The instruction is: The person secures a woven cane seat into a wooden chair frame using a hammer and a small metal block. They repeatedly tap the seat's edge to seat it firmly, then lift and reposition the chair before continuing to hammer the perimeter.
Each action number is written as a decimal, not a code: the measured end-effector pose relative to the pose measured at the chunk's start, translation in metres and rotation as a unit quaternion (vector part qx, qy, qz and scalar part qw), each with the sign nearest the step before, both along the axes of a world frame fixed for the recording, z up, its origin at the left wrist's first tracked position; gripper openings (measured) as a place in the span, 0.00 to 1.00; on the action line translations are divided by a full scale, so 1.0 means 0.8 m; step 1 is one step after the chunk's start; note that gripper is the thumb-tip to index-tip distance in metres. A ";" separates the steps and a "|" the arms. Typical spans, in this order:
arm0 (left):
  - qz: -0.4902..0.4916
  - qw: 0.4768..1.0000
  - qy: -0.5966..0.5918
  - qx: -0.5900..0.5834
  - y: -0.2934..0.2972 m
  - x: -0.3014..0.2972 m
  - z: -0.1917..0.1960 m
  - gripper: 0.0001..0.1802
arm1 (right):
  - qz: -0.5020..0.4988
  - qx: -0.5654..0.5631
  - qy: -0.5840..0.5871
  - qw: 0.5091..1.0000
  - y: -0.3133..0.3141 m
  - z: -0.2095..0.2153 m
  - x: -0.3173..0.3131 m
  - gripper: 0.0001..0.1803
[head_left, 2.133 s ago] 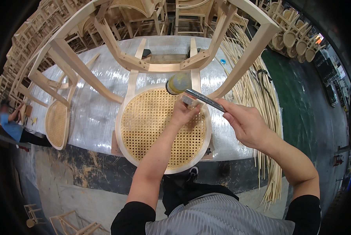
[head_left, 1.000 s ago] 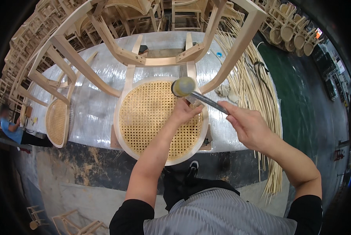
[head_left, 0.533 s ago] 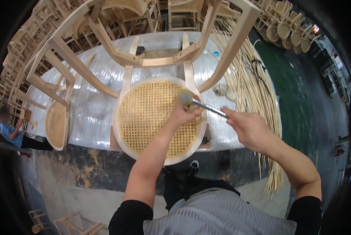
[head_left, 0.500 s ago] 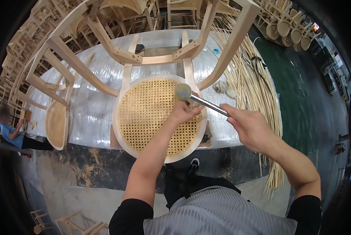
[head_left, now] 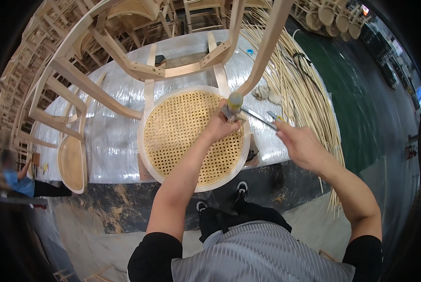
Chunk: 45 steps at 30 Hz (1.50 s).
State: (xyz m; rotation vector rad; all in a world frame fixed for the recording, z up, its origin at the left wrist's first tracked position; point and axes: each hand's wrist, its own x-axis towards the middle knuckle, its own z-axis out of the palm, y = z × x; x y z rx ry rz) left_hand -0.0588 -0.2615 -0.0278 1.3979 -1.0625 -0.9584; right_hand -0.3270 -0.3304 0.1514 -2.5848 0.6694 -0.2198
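Observation:
A round cane panel (head_left: 180, 136) in a pale wooden ring lies nearest me on the plastic-covered table, joined to a pale wooden chair frame (head_left: 177, 71) behind it. My right hand (head_left: 302, 145) is closed round the metal handle of a mallet (head_left: 235, 100); its yellowish-grey head is blurred, over the ring's right side. My left hand (head_left: 220, 126) is at the panel's upper right, fingers bent together beneath the mallet head. The head covers part of them, and what they hold I cannot make out.
Long thin cane rods (head_left: 302, 94) lie across the table's right side, beside a crumpled pale cloth (head_left: 267, 95). Another chair with a cane panel (head_left: 72, 162) stands left. At far left a person in blue (head_left: 20, 181) is at work. Shavings (head_left: 114, 204) litter the floor.
The mallet head has tipped and shifted right and up over my left hand, blurring. My view has turned slightly, so the whole scene sits a little differently. The person at left has shifted posture.

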 end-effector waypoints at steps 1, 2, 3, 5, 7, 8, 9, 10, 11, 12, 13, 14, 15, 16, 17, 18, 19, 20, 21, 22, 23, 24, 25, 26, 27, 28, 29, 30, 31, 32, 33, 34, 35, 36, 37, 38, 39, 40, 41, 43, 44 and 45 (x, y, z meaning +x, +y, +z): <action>-0.009 0.999 0.017 -0.030 -0.001 -0.002 0.001 0.30 | -0.034 0.021 0.030 0.999 0.008 0.004 0.001 0.17; -0.015 0.998 0.034 -0.058 0.004 -0.001 -0.003 0.30 | -0.024 0.006 -0.077 0.997 0.025 -0.001 -0.001 0.17; -0.022 0.995 0.052 -0.086 0.007 -0.001 -0.007 0.31 | -0.017 -0.007 -0.141 0.990 0.037 -0.007 0.003 0.17; -0.032 0.997 0.026 -0.068 0.001 0.005 -0.012 0.29 | -0.003 -0.045 -0.214 0.976 0.056 -0.022 0.012 0.18; -0.049 0.994 0.021 -0.096 -0.001 0.003 -0.020 0.29 | -0.032 -0.051 -0.117 0.991 0.072 -0.023 0.015 0.19; -0.058 0.993 0.022 -0.096 0.002 0.006 -0.025 0.31 | -0.063 -0.029 -0.010 0.998 0.079 -0.014 0.023 0.20; -0.065 0.992 0.015 -0.104 -0.001 0.017 -0.020 0.33 | -0.090 -0.015 0.089 0.992 0.086 -0.006 0.029 0.20; -0.070 0.991 0.007 -0.112 -0.001 0.028 -0.015 0.35 | -0.058 -0.041 -0.006 0.997 0.105 -0.008 0.027 0.20; -0.079 0.991 0.010 -0.108 0.007 0.028 -0.025 0.37 | -0.054 -0.048 -0.084 0.994 0.117 -0.018 0.031 0.19; -0.120 0.990 0.013 -0.070 0.004 0.017 -0.026 0.37 | -0.068 -0.062 -0.153 0.984 0.126 -0.033 0.025 0.18; -0.132 0.988 0.030 -0.070 0.006 0.002 -0.028 0.36 | -0.080 -0.077 -0.222 0.969 0.134 -0.047 0.018 0.17; -0.133 0.988 0.038 -0.075 0.007 -0.002 -0.027 0.36 | -0.094 -0.075 -0.218 0.969 0.140 -0.050 0.020 0.17; -0.133 0.987 0.046 -0.080 0.008 -0.005 -0.027 0.35 | -0.122 -0.061 -0.128 0.982 0.142 -0.046 0.015 0.18; -0.134 0.989 0.006 -0.065 0.009 -0.009 -0.026 0.35 | -0.149 -0.045 -0.036 0.987 0.142 -0.040 0.009 0.18; -0.140 0.987 0.016 -0.076 0.012 -0.002 -0.027 0.35 | -0.169 -0.028 0.046 0.984 0.144 -0.035 0.010 0.18; -0.145 0.985 0.026 -0.088 0.016 0.006 -0.029 0.35 | -0.151 -0.054 -0.016 0.987 0.156 -0.037 0.010 0.18; -0.150 0.983 0.035 -0.099 0.020 0.015 -0.030 0.35 | -0.136 -0.066 -0.096 0.984 0.164 -0.039 0.015 0.17; -0.147 0.987 0.055 -0.038 0.026 0.012 -0.034 0.34 | -0.130 -0.076 -0.166 0.975 0.173 -0.049 0.015 0.17; -0.148 0.986 0.042 -0.070 0.027 0.007 -0.036 0.34 | -0.122 -0.087 -0.236 0.960 0.180 -0.057 0.015 0.17; -0.149 0.983 0.028 -0.103 0.026 0.002 -0.036 0.34 | -0.149 -0.066 -0.160 0.974 0.179 -0.063 0.010 0.17; -0.146 0.979 0.013 -0.139 0.027 0.000 -0.034 0.34 | -0.171 -0.048 -0.086 0.980 0.176 -0.064 0.007 0.18; -0.142 0.980 -0.087 -0.106 0.027 -0.002 -0.032 0.34 | -0.191 -0.028 -0.012 0.981 0.175 -0.065 0.003 0.18; -0.147 0.982 -0.050 -0.108 0.030 -0.003 -0.031 0.34 | -0.187 -0.045 -0.049 0.980 0.179 -0.067 -0.003 0.18; -0.156 0.982 -0.011 -0.105 0.034 -0.007 -0.033 0.33 | -0.187 -0.057 -0.083 0.977 0.186 -0.065 -0.004 0.18; -0.165 0.981 0.029 -0.100 0.037 -0.012 -0.035 0.33 | -0.187 -0.069 -0.117 0.973 0.192 -0.065 -0.003 0.18; -0.179 0.978 0.055 -0.095 0.038 -0.017 -0.036 0.32 | -0.179 -0.069 -0.155 0.969 0.196 -0.070 -0.003 0.18; -0.166 0.982 0.023 -0.083 0.040 -0.013 -0.040 0.31 | -0.165 -0.070 -0.198 0.964 0.204 -0.072 -0.001 0.19; -0.148 0.986 -0.014 -0.076 0.039 -0.002 -0.038 0.31 | -0.145 -0.074 -0.246 0.955 0.209 -0.072 0.002 0.19; -0.130 0.988 -0.050 -0.069 0.039 0.007 -0.037 0.30 | -0.147 -0.081 -0.174 0.970 0.210 -0.071 0.005 0.20; -0.156 0.972 0.014 -0.172 0.039 0.000 -0.038 0.32 | -0.158 -0.088 -0.093 0.979 0.204 -0.071 0.002 0.20; -0.159 0.972 -0.009 -0.170 0.038 -0.003 -0.037 0.32 | -0.168 -0.093 -0.012 0.981 0.202 -0.071 -0.002 0.21; -0.162 0.972 -0.032 -0.168 0.038 -0.003 -0.036 0.32 | -0.170 -0.090 0.002 0.981 0.206 -0.070 -0.009 0.22; -0.162 0.972 -0.057 -0.160 0.042 -0.003 -0.038 0.32 | -0.156 -0.092 -0.070 0.981 0.214 -0.071 -0.005 0.22; -0.161 0.975 0.020 -0.153 0.043 -0.006 -0.039 0.32 | -0.142 -0.095 -0.142 0.975 0.222 -0.071 0.001 0.21; -0.155 0.978 0.009 -0.136 0.044 -0.005 -0.040 0.31 | -0.127 -0.097 -0.213 0.964 0.226 -0.073 0.004 0.20; -0.154 0.981 -0.001 -0.118 0.046 -0.005 -0.042 0.31 | -0.126 -0.077 -0.242 0.959 0.230 -0.078 0.001 0.20; -0.154 0.982 -0.010 -0.108 0.043 -0.010 -0.040 0.30 | -0.146 -0.072 -0.162 0.973 0.223 -0.082 -0.007 0.20; -0.167 0.964 0.050 -0.201 0.042 -0.020 -0.039 0.30 | -0.165 -0.065 -0.081 0.981 0.214 -0.084 -0.016 0.20; -0.174 0.965 0.033 -0.196 0.044 -0.016 -0.040 0.30 | -0.178 -0.054 -0.006 0.983 0.209 -0.079 -0.012 0.20; -0.188 0.964 -0.001 -0.186 0.046 -0.005 -0.039 0.29 | -0.164 -0.066 -0.063 0.982 0.215 -0.071 -0.008 0.20; -0.180 0.967 0.069 -0.166 0.045 -0.008 -0.040 0.30 | -0.158 -0.067 -0.089 0.981 0.220 -0.070 -0.006 0.20; -0.175 0.975 0.048 -0.130 0.047 -0.009 -0.041 0.30 | -0.153 -0.072 -0.136 0.976 0.222 -0.077 -0.005 0.20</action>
